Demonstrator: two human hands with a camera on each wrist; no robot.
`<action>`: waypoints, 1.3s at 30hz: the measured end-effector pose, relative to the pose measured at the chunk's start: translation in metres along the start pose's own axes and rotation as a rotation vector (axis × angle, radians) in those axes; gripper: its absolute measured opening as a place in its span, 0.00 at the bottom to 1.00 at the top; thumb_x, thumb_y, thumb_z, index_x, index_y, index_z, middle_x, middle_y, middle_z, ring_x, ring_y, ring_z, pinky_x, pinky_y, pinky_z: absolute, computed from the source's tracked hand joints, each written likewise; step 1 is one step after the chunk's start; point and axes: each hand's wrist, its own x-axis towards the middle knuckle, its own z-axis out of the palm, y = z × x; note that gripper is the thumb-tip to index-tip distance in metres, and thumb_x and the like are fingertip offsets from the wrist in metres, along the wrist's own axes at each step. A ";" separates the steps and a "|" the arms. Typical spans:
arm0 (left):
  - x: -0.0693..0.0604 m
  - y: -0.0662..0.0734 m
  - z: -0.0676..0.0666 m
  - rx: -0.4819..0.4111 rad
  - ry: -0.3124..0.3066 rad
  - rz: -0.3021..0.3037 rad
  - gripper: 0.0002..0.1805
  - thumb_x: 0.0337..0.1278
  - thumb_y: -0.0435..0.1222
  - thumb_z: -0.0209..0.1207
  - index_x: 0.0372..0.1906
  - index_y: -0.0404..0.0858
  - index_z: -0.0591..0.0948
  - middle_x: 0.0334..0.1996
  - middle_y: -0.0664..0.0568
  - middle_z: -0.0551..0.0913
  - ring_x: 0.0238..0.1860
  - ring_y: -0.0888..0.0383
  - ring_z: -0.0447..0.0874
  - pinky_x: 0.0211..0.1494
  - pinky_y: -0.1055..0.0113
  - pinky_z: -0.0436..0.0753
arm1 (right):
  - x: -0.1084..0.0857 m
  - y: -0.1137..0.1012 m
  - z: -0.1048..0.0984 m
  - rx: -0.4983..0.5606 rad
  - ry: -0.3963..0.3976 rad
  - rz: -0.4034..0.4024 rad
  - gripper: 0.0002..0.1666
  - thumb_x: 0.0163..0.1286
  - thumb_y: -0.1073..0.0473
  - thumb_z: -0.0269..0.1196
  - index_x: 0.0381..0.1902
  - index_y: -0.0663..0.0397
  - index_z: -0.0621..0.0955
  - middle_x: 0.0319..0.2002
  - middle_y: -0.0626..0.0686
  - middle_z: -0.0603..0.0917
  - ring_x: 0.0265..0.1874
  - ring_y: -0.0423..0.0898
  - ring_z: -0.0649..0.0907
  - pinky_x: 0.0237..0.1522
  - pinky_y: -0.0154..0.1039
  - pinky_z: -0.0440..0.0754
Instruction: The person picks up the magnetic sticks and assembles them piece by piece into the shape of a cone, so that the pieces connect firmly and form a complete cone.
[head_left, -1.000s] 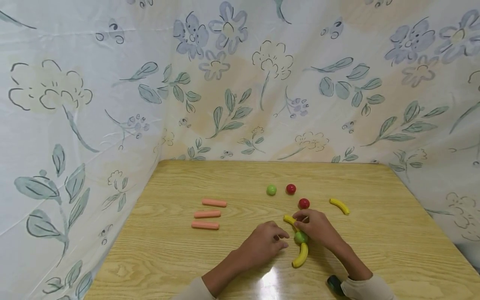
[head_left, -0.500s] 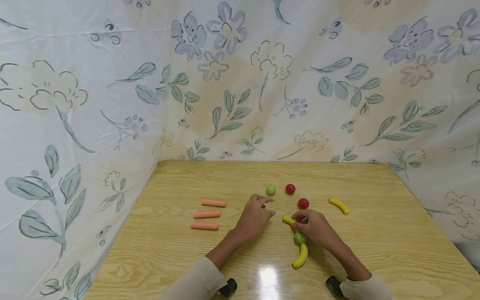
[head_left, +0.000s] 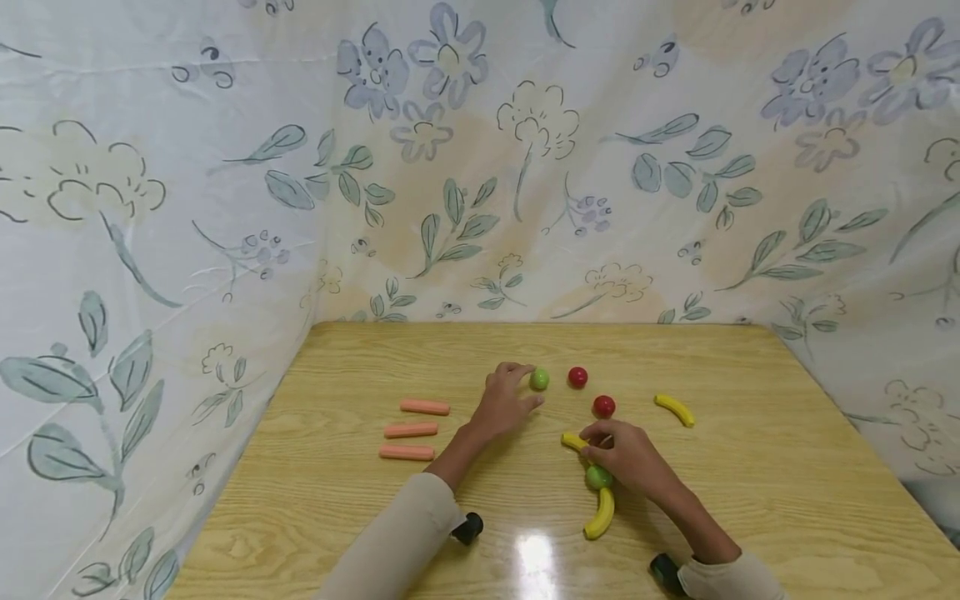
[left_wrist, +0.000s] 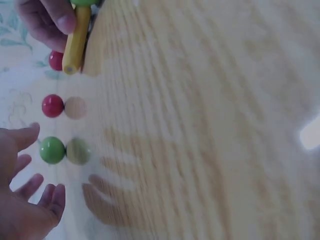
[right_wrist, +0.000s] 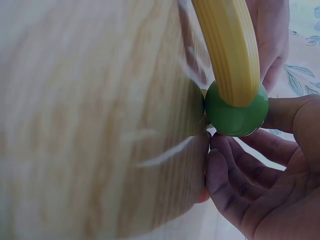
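Note:
My left hand reaches to the small green ball, fingers and thumb spread on either side of it. The left wrist view shows a gap between that ball and the fingers. With its thumb and fingers, my right hand holds a yellow toy banana low over the table. The banana's near end meets a second green ball, partly covered by the hand. Another yellow banana touches that ball on the near side. How they are joined cannot be told.
Two red balls sit beyond the right hand. A loose yellow banana lies to the right. Three pink sticks lie at the left of the wooden table. A floral cloth hangs behind.
My left hand has left the joined pieces and moved away and leftward to the far green ball. My right hand stays on the banana.

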 end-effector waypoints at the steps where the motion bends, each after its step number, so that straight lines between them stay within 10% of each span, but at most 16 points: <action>1: 0.002 -0.001 0.000 0.005 -0.008 0.004 0.31 0.71 0.41 0.67 0.75 0.40 0.75 0.72 0.40 0.71 0.70 0.37 0.70 0.69 0.42 0.76 | 0.000 0.000 0.000 0.001 0.001 0.005 0.10 0.71 0.63 0.72 0.48 0.59 0.88 0.41 0.50 0.88 0.41 0.45 0.86 0.43 0.41 0.86; 14: 0.008 0.004 0.007 0.094 -0.138 0.014 0.29 0.76 0.43 0.60 0.77 0.44 0.74 0.79 0.43 0.68 0.73 0.35 0.66 0.72 0.40 0.73 | -0.001 0.002 0.002 0.003 -0.008 -0.009 0.10 0.70 0.62 0.72 0.48 0.59 0.88 0.41 0.49 0.89 0.41 0.45 0.86 0.41 0.41 0.86; 29: 0.003 0.000 0.009 0.076 -0.078 0.047 0.13 0.72 0.33 0.66 0.57 0.43 0.87 0.56 0.46 0.84 0.55 0.51 0.77 0.57 0.60 0.81 | 0.001 0.003 0.002 0.000 -0.005 0.007 0.10 0.70 0.62 0.73 0.47 0.58 0.88 0.40 0.49 0.88 0.40 0.45 0.86 0.40 0.38 0.85; 39: -0.013 0.000 0.006 0.059 -0.082 0.106 0.23 0.75 0.36 0.64 0.70 0.42 0.80 0.56 0.48 0.84 0.54 0.55 0.80 0.60 0.59 0.81 | 0.002 0.003 0.001 -0.015 -0.010 0.008 0.12 0.68 0.62 0.74 0.48 0.59 0.88 0.37 0.48 0.86 0.38 0.44 0.84 0.38 0.37 0.83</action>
